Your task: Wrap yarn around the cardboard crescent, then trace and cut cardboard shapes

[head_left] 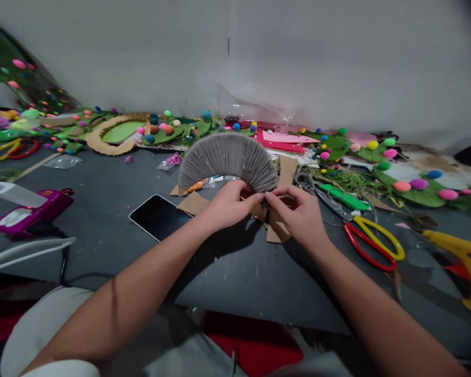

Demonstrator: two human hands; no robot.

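Pale wall [141, 52] across the top of the frame; dark grey tabletop [102, 178] below it, crowded along its far edge with green pieces and coloured pom-poms.

Left of frame: purple glue gun [41, 212] lying on the tabletop. Upper left of centre: ragged tan ring [94, 139], apart from the work. Left of centre: phone [153, 214], near the left forearm.

Centre: grey arch [227, 152], fan-shaped and finely ribbed, its curve upward. Left hand [233, 204] at its lower right end, thumb and forefinger closed on that end. Right hand [298, 212] meets it there, thumb and forefinger pinched together, fingertips almost touching the left thumb. Exactly which strand or edge lies between the right fingertips: too small to tell. A cardboard strip [278, 230] shows under the right hand.

Handling notes (judgement): left pinch should stay firm and close to the end so the ribs do not splay; the right should work in short, light pulls, keeping tension even. The unsupported left end probably sags or twists if the wrist rolls.

Right of frame: scissors [372, 243], handles towards the person, within easy reach; yellow glue gun [465, 262] at the edge.
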